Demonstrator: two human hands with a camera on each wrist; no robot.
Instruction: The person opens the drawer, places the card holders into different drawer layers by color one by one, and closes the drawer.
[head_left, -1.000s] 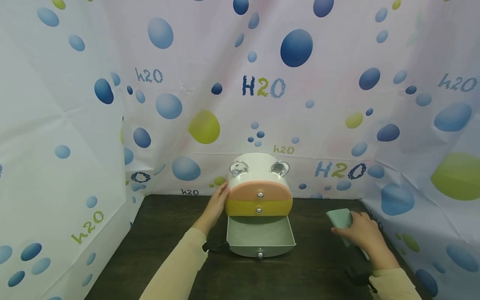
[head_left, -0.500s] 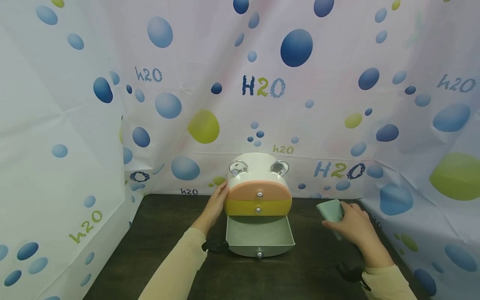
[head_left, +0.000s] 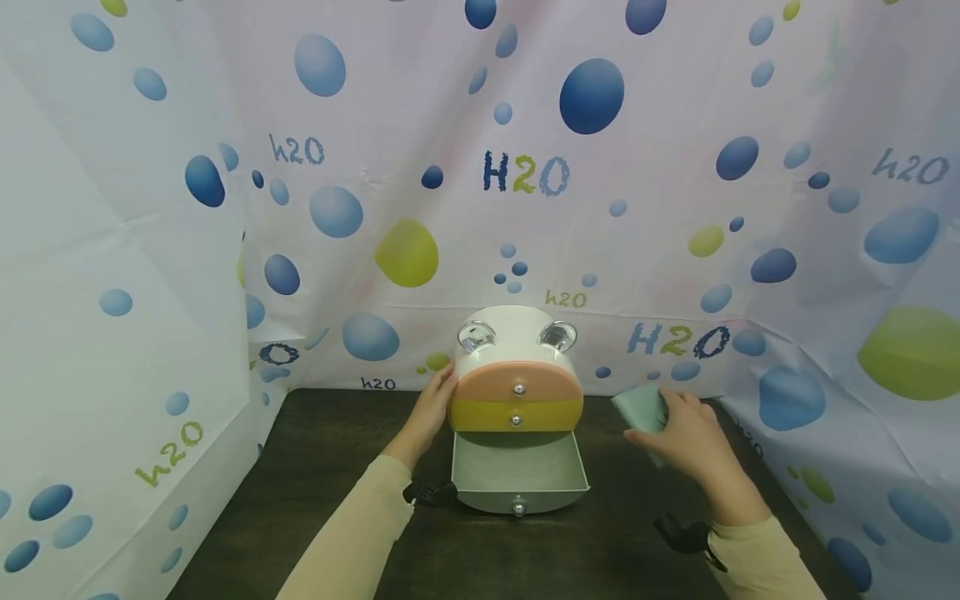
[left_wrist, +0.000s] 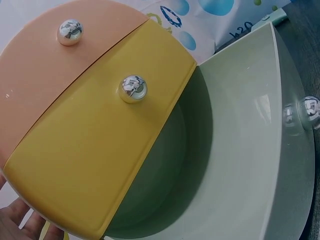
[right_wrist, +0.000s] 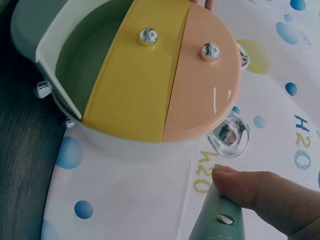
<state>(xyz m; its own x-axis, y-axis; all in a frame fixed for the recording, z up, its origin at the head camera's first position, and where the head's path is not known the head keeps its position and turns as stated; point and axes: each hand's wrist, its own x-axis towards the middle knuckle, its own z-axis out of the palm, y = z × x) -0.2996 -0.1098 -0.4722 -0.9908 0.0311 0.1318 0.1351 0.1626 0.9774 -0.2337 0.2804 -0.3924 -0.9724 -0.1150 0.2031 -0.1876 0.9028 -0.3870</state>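
Note:
A small drawer cabinet (head_left: pixel 517 333), white on top with two clear round ears, stands on the dark table. Its orange top drawer (head_left: pixel 491 385) and yellow middle drawer (head_left: pixel 480 414) are closed. The green bottom drawer (head_left: pixel 517 467) is pulled out, its bare inside visible. My left hand (head_left: pixel 431 411) rests against the cabinet's left side; its fingers (left_wrist: pixel 32 225) also show in the left wrist view. To the right of the cabinet, my right hand (head_left: pixel 688 433) grips a pale green case (head_left: pixel 641 408), held tilted. A shiny metal stud (right_wrist: pixel 225 219) shows on the case under the thumb.
The dark wooden table (head_left: pixel 337 517) runs up to a printed curtain (head_left: pixel 465 208) behind and at both sides. Dark wrist straps with camera mounts hang by both wrists, the right mount (head_left: pixel 678 533) just above the table.
My right hand has moved left and slightly away from me with the pale green case, closer to the cabinet. The left hand and the drawers have stayed in place.

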